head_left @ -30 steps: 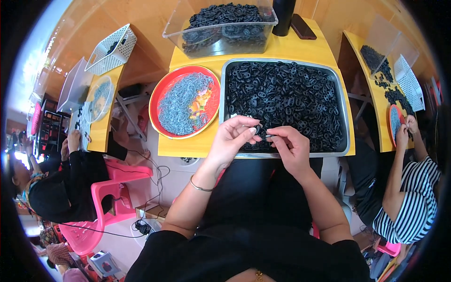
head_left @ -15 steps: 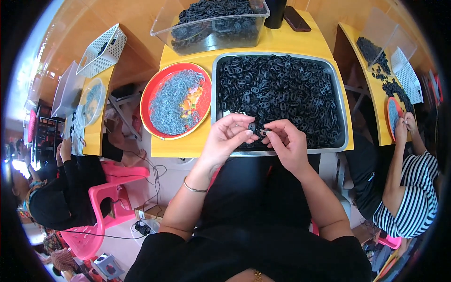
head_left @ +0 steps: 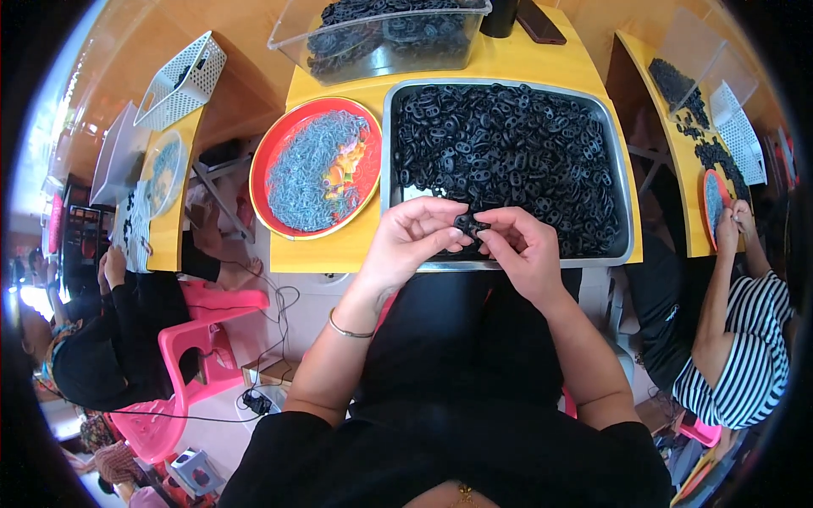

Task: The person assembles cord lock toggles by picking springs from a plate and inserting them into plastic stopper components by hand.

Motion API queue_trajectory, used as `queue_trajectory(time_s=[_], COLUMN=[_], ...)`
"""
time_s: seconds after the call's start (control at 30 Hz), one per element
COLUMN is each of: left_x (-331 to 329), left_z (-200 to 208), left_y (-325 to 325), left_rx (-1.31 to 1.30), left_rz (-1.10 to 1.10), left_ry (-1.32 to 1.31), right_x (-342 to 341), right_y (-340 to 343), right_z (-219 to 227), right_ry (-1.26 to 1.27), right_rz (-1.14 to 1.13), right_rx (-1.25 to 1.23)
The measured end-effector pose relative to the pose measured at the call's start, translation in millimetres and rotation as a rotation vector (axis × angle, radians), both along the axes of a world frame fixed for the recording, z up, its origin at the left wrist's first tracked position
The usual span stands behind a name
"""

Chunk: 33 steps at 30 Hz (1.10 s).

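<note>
Between the fingertips of my left hand (head_left: 415, 235) is a small black plastic piece (head_left: 467, 224), seemingly the two-holed kind heaped below. My right hand (head_left: 525, 247) pinches the right end of that same piece, fingertips close to those of my left. Whether a tiny metal part is also in the right fingers is hidden. Both hands hover above the near edge of a steel tray (head_left: 630, 203), which is full of loose black two-holed pieces (head_left: 508, 157). Left of it stands a red round dish (head_left: 261, 173) holding a heap of thin silvery wire-like parts (head_left: 301, 186).
Behind the tray stands a clear plastic bin (head_left: 398, 63) of black pieces, beside a dark cylinder (head_left: 499, 17) and a phone (head_left: 540, 24). People work at side tables, a striped sleeve (head_left: 741, 317) at right. A pink chair (head_left: 182, 356) and cables (head_left: 279, 339) lie left.
My fingertips have come closer together, and the right ones now meet the black piece in the left hand. The view has shifted slightly, so the table sits a little higher.
</note>
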<state>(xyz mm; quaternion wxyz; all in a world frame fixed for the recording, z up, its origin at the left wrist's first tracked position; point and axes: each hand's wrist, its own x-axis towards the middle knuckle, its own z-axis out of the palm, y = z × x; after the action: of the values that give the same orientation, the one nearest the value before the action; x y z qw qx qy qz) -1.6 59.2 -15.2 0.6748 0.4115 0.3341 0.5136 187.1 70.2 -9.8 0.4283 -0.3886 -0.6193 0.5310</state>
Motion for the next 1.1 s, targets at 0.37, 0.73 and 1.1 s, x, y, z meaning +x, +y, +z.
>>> queue_trajectory(time_s=[0.37, 0.73, 1.1], left_x=[1.6, 2.3, 2.8], left_z=[-0.3, -0.8, -0.1], left_y=[-1.3, -1.7, -2.4], left_rx=[0.030, 0.032, 0.035], left_rz=[-0.037, -0.021, -0.025], left_ry=[0.049, 0.044, 0.073], right_x=[-0.7, 0.4, 0.5], right_y=[-0.7, 1.3, 0.5], right_z=[-1.6, -5.2, -2.9], right_ry=[0.060, 0.061, 0.067], right_rz=[-0.028, -0.003, -0.015], right_rx=[-0.020, 0.013, -0.035])
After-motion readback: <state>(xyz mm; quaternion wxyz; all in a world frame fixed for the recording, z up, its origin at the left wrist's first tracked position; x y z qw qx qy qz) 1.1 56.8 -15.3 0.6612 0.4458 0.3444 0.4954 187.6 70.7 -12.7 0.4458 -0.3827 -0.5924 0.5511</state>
